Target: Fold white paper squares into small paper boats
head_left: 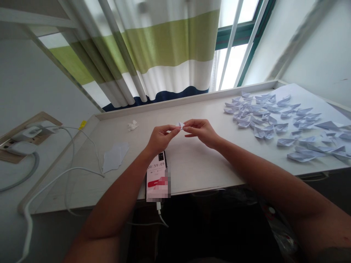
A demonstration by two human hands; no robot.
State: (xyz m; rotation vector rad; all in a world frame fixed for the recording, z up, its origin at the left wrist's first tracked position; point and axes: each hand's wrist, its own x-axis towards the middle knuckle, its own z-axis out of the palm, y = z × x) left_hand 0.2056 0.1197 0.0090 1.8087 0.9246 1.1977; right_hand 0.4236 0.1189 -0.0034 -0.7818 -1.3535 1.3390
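Between my two hands, over the middle of the white desk [197,164], is a small folded white paper [180,125]. My left hand [161,138] pinches its left side between thumb and fingers. My right hand [202,131] grips the right side, thumb below and forefinger above, lower fingers curled. Most of the paper is covered by the fingertips, so its exact shape is unclear. Many folded white paper boats [263,113] lie spread over the right part of the desk. Flat white paper sheets [116,156] rest to the left of my left hand.
A phone [157,179] showing a timer lies at the front edge below my left forearm, its charging cable [161,215] hanging down. Crumpled white paper [133,125] sits at the back left. White cables [74,170] run from the wall socket [27,135]. A striped curtain [170,40] hangs behind.
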